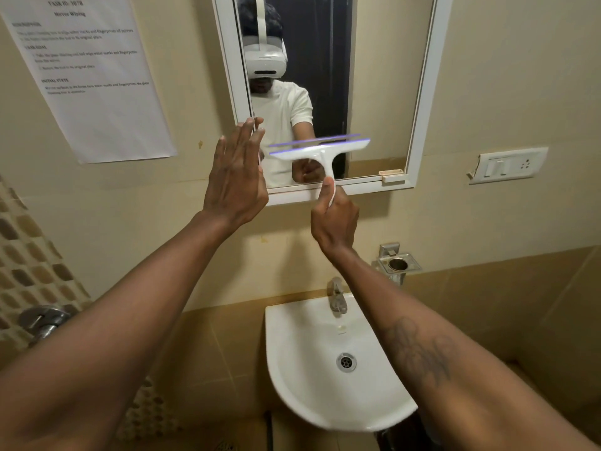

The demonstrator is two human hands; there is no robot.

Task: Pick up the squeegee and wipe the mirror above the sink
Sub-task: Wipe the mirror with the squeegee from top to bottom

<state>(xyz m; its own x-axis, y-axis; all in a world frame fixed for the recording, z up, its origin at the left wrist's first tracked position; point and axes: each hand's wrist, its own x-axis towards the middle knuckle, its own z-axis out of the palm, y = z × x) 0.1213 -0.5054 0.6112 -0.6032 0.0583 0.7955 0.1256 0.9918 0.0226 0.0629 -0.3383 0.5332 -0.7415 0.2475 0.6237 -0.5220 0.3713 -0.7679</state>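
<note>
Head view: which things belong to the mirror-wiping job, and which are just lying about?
Job: squeegee, gripped by the right hand; mirror; left hand, held flat by the mirror frame.
Lying about: sink, tap, wall notice, switch plate, metal cup holder.

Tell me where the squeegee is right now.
Head view, centre: the squeegee is at the lower mirror, its handle gripped by the right hand, just right of the open left hand, above the sink.
</note>
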